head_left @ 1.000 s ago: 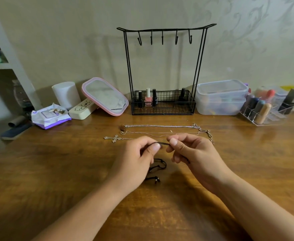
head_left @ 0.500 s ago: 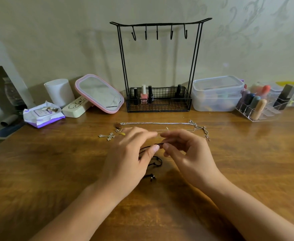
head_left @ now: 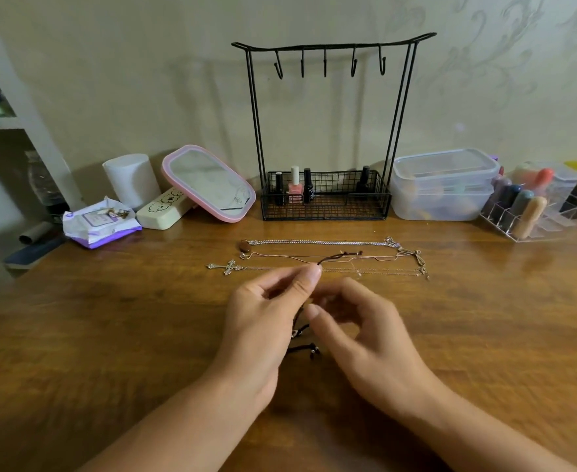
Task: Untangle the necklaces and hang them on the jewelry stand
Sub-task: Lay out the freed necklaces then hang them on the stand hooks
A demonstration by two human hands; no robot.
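Partly hidden: dark cord necklace, pinched at the left hand between thumb and forefinger tip, one end reaching far-right over the chains, the rest dropping behind the fingers and reappearing as beaded tails near the palms. Hard to tell how the cord runs between those two visible stretches. Right hand blurred, fingers loosely curled and apart, thumb tip close to the cord tails; contact with the cord cannot be told.

Farther off on the wooden table, three thin chains laid out side to side: silver chain with a brown oval pendant at its left end, fine rose chain in the middle, cross necklace nearest the hands. Right ends of all three bunched together; whether knotted cannot be made out.

Jewelry stand upright against the far wall, five hooks bare, nail polish bottles in its wire base. Left of it a pink mirror leaning; right of it a lidded plastic tub and a clear organizer, the latter cut by the right edge. Shelf unit cropped at far left.

Open tabletop wide on both sides of the forearms; clear air between chains and stand base.
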